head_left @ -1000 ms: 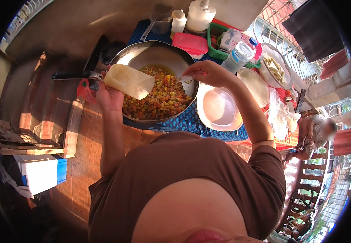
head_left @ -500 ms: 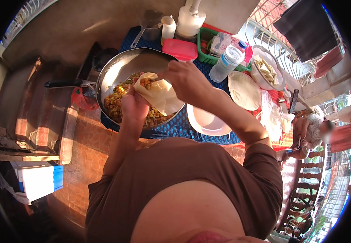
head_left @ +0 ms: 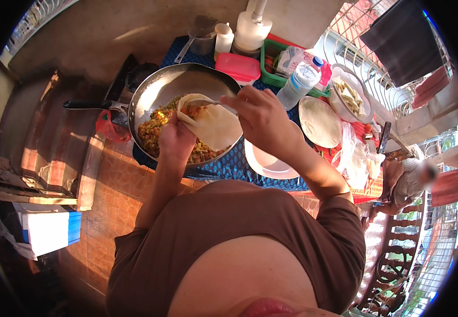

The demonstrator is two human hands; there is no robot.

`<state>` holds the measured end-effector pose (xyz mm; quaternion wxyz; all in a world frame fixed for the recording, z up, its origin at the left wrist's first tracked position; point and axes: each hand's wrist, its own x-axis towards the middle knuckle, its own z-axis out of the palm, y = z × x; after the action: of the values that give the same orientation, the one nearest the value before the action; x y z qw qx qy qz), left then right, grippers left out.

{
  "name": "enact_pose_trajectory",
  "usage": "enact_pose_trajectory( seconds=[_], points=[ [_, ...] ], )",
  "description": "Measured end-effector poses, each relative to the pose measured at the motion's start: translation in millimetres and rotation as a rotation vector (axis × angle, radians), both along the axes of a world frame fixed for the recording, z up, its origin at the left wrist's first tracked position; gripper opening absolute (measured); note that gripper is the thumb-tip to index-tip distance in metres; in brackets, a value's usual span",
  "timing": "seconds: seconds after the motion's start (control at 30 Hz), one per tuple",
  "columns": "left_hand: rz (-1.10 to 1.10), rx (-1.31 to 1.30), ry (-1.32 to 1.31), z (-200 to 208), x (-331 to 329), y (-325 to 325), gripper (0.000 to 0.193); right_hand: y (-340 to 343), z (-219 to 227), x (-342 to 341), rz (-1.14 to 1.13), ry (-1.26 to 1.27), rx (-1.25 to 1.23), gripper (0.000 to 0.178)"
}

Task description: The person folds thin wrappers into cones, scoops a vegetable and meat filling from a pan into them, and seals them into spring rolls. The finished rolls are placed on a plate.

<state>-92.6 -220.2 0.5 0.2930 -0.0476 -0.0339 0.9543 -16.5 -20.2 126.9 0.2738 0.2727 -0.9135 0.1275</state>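
Note:
My left hand [head_left: 176, 140] holds up a thin, pale spring roll wrapper [head_left: 217, 127] by its left side, over a wide wok [head_left: 160, 87]. A little orange vegetable filling lies on the wrapper near its upper left. My right hand [head_left: 263, 113] grips a metal spoon [head_left: 206, 102], whose bowl end meets that filling. Chopped vegetable filling [head_left: 152, 132] in orange, yellow and green covers the wok's left and lower part. To the right of the wok is a white basin [head_left: 268, 158], partly behind my right forearm. A stack of round wrappers [head_left: 319, 121] lies beyond it.
Behind the wok stand a pink-lidded container [head_left: 238, 67], a white jug [head_left: 223, 39] and a green basket [head_left: 272, 63]. A water bottle [head_left: 297, 84] and a bowl of rolled pieces [head_left: 351, 98] are at the right. The wok's black handle [head_left: 83, 104] juts left. Another person [head_left: 405, 177] sits far right.
The wrapper's lower part has spread out more broadly. My right hand has moved slightly right and down, and the spoon now shows more of its length over the wrapper.

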Motion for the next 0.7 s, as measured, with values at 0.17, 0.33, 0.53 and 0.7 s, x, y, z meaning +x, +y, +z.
enact_pose_trajectory(
  seconds=[0.17,0.33,0.53,0.7],
  points=[
    [0.275,-0.344,-0.154,11,-13,-34,0.043,17,22,-13,-0.094,-0.042,-0.219,0.024],
    [0.531,-0.381,-0.126,21,-22,-90,0.044,21,4,3,-0.158,-0.04,-0.075,0.033],
    [0.541,-0.105,-0.087,3,-25,-123,0.04,33,-83,31,-0.155,-0.197,0.071,0.043],
    [0.493,-0.024,-0.066,-2,-30,-129,0.041,34,-76,16,-0.197,-0.209,0.094,0.038]
  ],
)
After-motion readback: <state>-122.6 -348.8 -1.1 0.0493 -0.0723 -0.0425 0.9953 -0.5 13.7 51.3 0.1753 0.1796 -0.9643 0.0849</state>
